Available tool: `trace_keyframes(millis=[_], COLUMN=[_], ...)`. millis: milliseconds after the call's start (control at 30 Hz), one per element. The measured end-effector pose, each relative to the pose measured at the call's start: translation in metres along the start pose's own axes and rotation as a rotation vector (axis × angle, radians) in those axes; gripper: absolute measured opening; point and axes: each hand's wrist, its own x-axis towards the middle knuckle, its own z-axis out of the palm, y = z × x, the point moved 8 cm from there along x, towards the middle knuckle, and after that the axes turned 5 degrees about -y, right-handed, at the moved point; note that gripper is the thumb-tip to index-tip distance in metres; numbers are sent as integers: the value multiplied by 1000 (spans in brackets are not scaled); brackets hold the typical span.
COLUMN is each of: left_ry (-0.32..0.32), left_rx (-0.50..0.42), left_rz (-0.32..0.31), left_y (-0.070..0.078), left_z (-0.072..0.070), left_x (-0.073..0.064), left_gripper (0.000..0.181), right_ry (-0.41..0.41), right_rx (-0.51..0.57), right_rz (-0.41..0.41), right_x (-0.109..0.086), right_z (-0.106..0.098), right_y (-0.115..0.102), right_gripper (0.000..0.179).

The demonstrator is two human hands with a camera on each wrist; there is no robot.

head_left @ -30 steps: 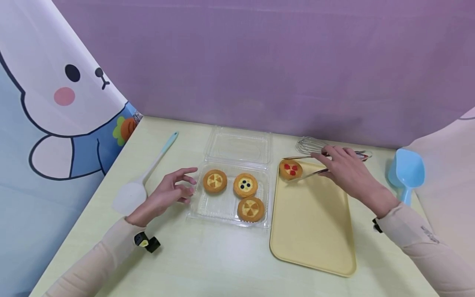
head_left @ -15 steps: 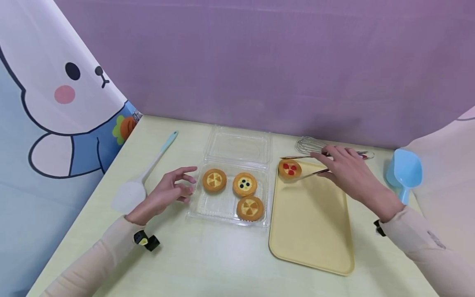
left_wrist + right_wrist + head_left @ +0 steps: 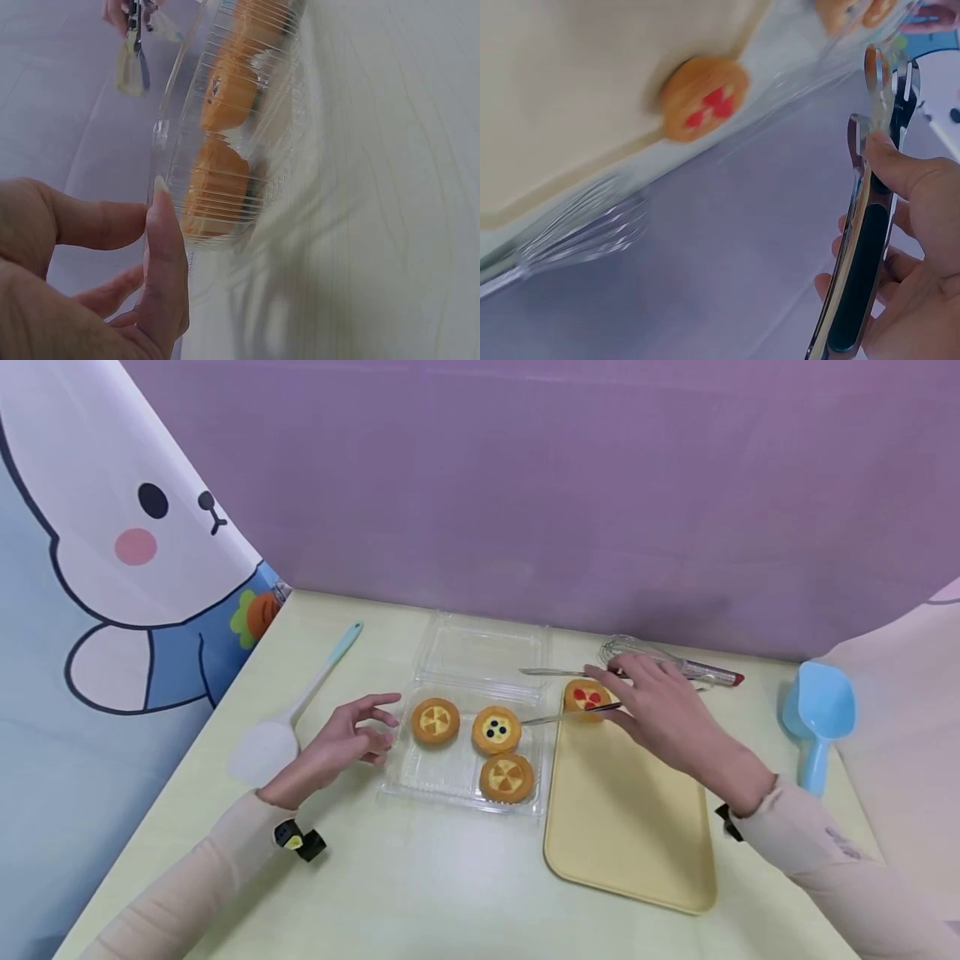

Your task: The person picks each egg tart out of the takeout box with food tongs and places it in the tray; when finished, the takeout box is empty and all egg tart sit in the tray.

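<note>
My left hand (image 3: pixel 339 739) is beside the left edge of a clear plastic clamshell box (image 3: pixel 438 785), fingers apart and relaxed, fingertips right at its rim. Inside the box are three tarts: a pinwheel-patterned tart (image 3: pixel 435 721) at back left, a tart with dark berries (image 3: pixel 497 730) and another pinwheel tart (image 3: pixel 507 778) close together on the right. My right hand (image 3: pixel 660 710) grips metal food tongs (image 3: pixel 862 247) with dark handle grips. The tongs stand parted, nothing between their tips, reaching over the box's right side. Below them, a red-topped tart (image 3: pixel 705 101) lies at the tray's back left corner.
The yellow tray (image 3: pixel 630 827) lies right of the box, whose lid (image 3: pixel 483 652) is folded back. A whisk (image 3: pixel 675 662) lies behind the tray. On the right is a blue scoop (image 3: pixel 821 710); on the left, a white spatula (image 3: pixel 270 747). A purple cloth (image 3: pixel 525 485) backs the table.
My right hand has moved left with the tongs, from around the red-topped tart to over the box's right side; that tart stays on the tray. The left hand holds its place.
</note>
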Motion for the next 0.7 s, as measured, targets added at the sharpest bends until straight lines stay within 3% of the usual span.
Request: trace_keyframes(millis=[367,700], left_ry=[2,11], left_rx=[-3,10], left_rz=[15,12], left_y=[-1,-2], left_z=[0,-1], left_x=[0,1], left_gripper=[77,74], right_ry=[-88,-138], right_rx=[32,50], right_rz=[-55,-73], right_x=[44,65], right_z=[25,56], right_y=[-53,-83], right_gripper=[58,54])
